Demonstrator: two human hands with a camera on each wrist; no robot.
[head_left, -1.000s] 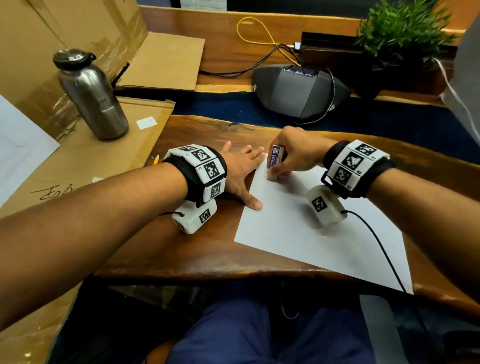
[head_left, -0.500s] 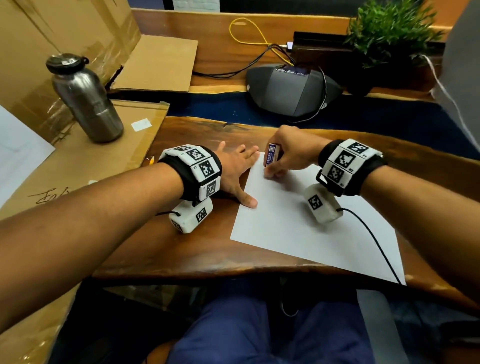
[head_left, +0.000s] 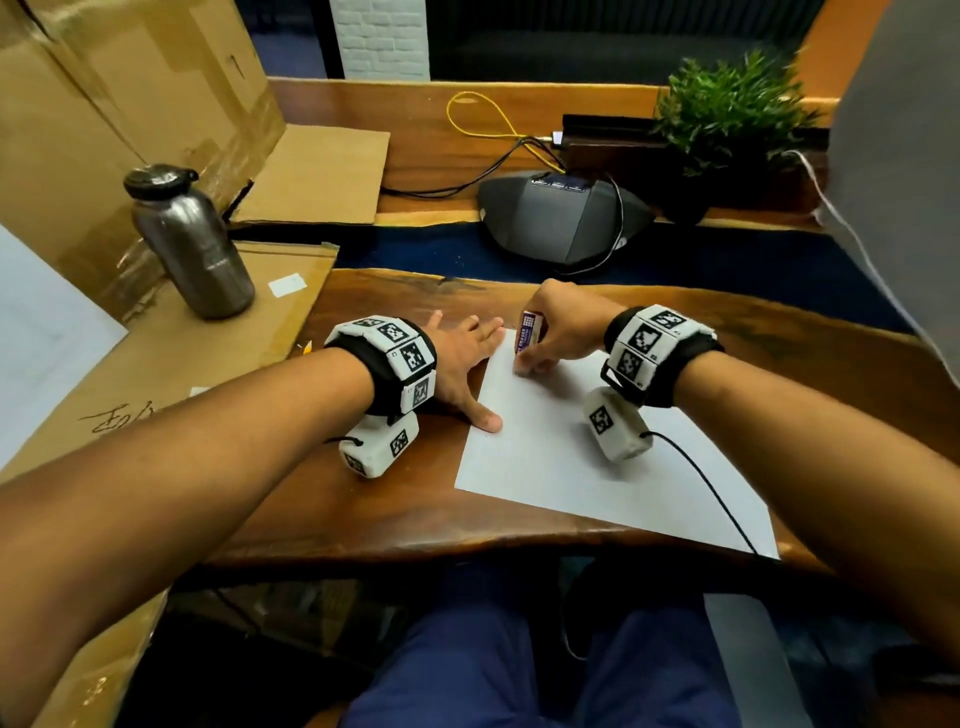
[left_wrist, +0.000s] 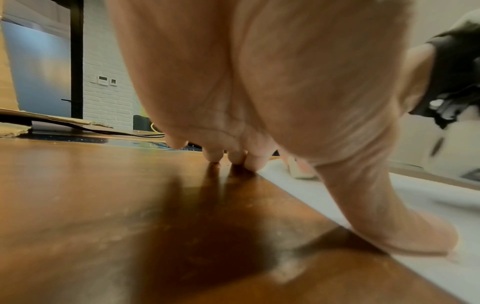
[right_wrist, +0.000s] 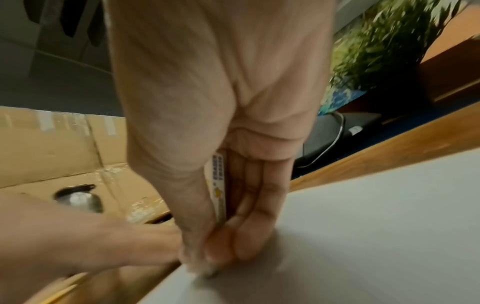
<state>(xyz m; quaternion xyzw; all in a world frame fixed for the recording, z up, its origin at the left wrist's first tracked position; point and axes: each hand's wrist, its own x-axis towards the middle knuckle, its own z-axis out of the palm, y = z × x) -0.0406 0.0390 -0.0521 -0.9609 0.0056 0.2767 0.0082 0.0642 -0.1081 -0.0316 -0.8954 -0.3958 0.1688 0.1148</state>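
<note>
A white sheet of paper (head_left: 597, 467) lies on the wooden table (head_left: 337, 509). My right hand (head_left: 550, 338) pinches a small white eraser (head_left: 527, 332) with a blue printed sleeve, standing on end at the paper's far left corner. In the right wrist view the eraser (right_wrist: 217, 181) sits between thumb and fingers, its tip on the paper (right_wrist: 363, 226). My left hand (head_left: 467, 358) lies flat with fingers spread, the thumb tip pressing the paper's left edge. From the left wrist view, the fingertips (left_wrist: 235, 157) touch the wood beside the paper (left_wrist: 415, 205).
A steel bottle (head_left: 192, 244) stands on flattened cardboard (head_left: 130, 374) at the left, with a big carton (head_left: 130, 104) behind it. A grey conference phone (head_left: 561, 218) with cables and a potted plant (head_left: 727, 114) sit at the back. The table's near edge runs just above my lap.
My right hand with the eraser has stayed at the paper's far left corner, shifting only slightly. The left hand has kept its place on the paper's edge.
</note>
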